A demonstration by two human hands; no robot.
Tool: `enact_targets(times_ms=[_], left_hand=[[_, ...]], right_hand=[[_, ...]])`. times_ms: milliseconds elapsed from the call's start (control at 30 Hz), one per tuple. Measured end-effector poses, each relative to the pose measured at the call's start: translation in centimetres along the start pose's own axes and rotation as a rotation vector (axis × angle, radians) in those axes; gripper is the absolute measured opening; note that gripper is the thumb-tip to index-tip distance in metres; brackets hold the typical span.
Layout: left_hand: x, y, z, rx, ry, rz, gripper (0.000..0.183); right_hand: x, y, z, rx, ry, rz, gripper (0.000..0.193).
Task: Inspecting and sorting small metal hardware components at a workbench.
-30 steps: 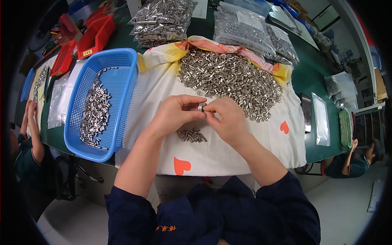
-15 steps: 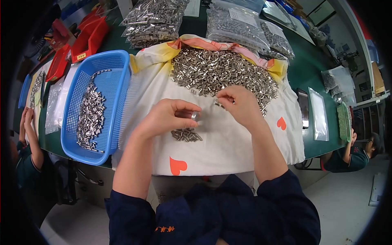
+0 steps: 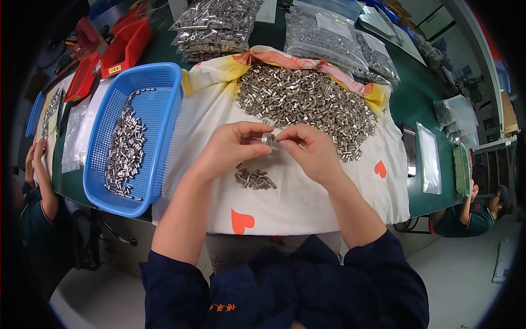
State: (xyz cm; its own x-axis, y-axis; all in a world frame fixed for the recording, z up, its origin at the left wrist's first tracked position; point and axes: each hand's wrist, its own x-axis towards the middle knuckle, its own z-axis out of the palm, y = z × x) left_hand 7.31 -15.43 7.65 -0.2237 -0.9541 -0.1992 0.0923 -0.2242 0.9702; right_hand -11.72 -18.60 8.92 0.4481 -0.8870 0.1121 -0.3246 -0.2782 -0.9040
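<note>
My left hand [image 3: 230, 147] pinches a short round metal piece, like a ring gauge [image 3: 267, 139], between thumb and fingers above the cloth. Close against its right side, my right hand [image 3: 313, 151] is closed in a pinch. Whatever lies between those fingertips is mostly hidden and too small to name. Beyond both hands spreads a large heap of small metal sleeves [image 3: 304, 98]. A smaller cluster of sleeves [image 3: 256, 179] lies on the white cloth [image 3: 307, 208] below my left hand.
A blue plastic basket [image 3: 174, 109] with many metal sleeves stands at the left. Filled clear bags [image 3: 216, 27] and red bins [image 3: 125, 46] are at the back. Towards the right lie a phone [image 3: 409, 148] and a flat clear bag [image 3: 429, 159]. Co-workers sit at both sides.
My right hand has moved left from the heap's edge to the metal ring. My left hand has risen slightly, still holding the ring. The view has shifted a little.
</note>
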Motion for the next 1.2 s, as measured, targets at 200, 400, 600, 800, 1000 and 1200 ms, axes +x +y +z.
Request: enact_targets(times_ms=[200,400,600,800,1000,1200], left_hand=[[0.1,-0.3,0.1,-0.012,-0.045,0.034,0.038],[0.2,-0.6,0.4,0.124,0.004,0.020,0.037],[0.1,-0.5,0.2,0.067,-0.016,0.032,0.037],[0.0,-0.2,-0.1,0.045,-0.074,-0.018,0.037],[-0.4,0.3,0.1,0.119,-0.104,-0.078,0.035],[-0.5,0.6,0.2,0.151,-0.124,-0.076,0.035]], right_hand=[[-0.4,-0.5,0.6,-0.010,0.008,-0.045,0.006],[-0.6,-0.3,0.9,-0.348,0.061,-0.302,0.007],[-0.7,-0.8,0.9,-0.199,0.046,-0.181,0.005],[-0.2,-0.8,0.2,-0.036,-0.090,0.010,0.010],[1.1,1.5,-0.5,-0.212,0.045,-0.010,0.017],[1.7,2.7,1.7,-0.793,0.199,-0.397,0.009]])
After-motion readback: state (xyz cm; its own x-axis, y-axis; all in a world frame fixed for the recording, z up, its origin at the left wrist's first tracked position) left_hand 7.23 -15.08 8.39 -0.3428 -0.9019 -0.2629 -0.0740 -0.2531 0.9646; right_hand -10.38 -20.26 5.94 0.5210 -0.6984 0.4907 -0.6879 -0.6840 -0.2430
